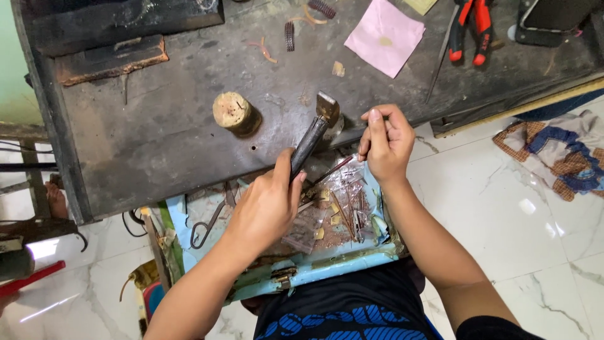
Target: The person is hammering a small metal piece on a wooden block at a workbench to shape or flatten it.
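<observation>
My left hand (267, 204) grips the dark handle of a small hammer (318, 126), whose worn metal head rests tilted on the dark workbench (157, 132). My right hand (385, 143) is just right of the hammer head, its fingers pinched together at the bench edge; whatever it pinches is too small to make out. A short wooden stump (234, 113) stands upright on the bench, left of the hammer.
Below the bench, an open light-blue drawer (327, 267) holds small plastic bags, wire bits and scissors (211, 223). On the bench lie a pink paper (385, 36), red-handled pliers (470, 28) and a thin metal rod (440, 56). A patterned cloth (557, 151) lies on the white marble floor.
</observation>
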